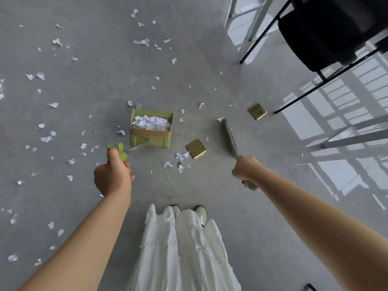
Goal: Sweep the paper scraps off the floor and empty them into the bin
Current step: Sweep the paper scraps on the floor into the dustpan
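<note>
A green long-handled dustpan [150, 140] stands on the grey floor ahead of me, holding a heap of white paper scraps [150, 121]. My left hand [112, 174] grips the green top of its handle. My right hand [246, 168] grips the handle of a grey broom [229, 137], whose head points away from me, to the right of the dustpan. Several white paper scraps [180, 156] lie between the two tools, and many more are scattered over the floor to the left and far side [142, 42]. No bin is in view.
Two brass floor socket covers [195, 148] [257, 111] sit raised from the floor near the broom. A black chair [327, 32] with thin metal legs stands at the upper right. My white skirt and shoes [200, 213] are at the bottom centre.
</note>
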A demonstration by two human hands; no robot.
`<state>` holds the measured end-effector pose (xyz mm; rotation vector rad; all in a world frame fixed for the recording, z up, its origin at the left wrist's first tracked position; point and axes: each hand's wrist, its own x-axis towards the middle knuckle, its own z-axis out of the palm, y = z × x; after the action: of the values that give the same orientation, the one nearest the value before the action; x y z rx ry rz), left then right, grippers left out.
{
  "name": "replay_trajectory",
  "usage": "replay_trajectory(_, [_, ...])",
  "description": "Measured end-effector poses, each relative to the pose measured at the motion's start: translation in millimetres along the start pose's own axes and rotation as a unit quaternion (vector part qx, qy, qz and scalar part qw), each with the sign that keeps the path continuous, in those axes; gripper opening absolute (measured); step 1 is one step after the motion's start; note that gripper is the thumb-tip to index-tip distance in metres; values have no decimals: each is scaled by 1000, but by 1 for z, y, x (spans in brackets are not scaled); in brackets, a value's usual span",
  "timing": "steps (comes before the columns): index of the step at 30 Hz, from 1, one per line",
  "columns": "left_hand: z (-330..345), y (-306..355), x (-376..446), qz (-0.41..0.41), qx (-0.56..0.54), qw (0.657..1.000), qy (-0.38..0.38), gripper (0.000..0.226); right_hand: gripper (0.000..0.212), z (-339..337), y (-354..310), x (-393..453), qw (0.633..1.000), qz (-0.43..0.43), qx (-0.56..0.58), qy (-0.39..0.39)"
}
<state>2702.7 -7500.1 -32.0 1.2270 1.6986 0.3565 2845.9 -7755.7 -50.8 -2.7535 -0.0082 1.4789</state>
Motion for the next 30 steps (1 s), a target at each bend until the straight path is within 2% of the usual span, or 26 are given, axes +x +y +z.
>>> replay_trajectory(4, [-9, 4, 5, -8, 1, 1000, 3, 43, 21, 19, -30, -31, 998, -49, -25, -22])
replay_trajectory(8, [-17, 7, 8, -15, -2, 1000, 5, 43, 5, 42, -64, -60, 994, -87, -21, -56])
replay_trajectory(9, [-20, 7, 9, -18, -4, 1000, 6, 44, 7, 48, -75, -66, 994, -91, -12, -64])
replay_trajectory(13, [-34, 8, 14, -23, -11, 1000, 14, 46, 16, 68, -113, -78, 988, -96, 60, -101])
replay_trajectory(16, [-44, 8, 21, -24, -18, 999, 13, 44, 15, 78, -133, -80, 977, -54, 166, -125])
replay_trajectory(20, [-58, 7, 29, -24, -24, 999, 18, 46, 12, 85, -142, -82, 963, -15, 245, -111])
replay_trajectory(30, [-75, 16, 41, -16, -35, 999, 32, 46, 12, 63, -130, -92, 989, -43, 136, -42])
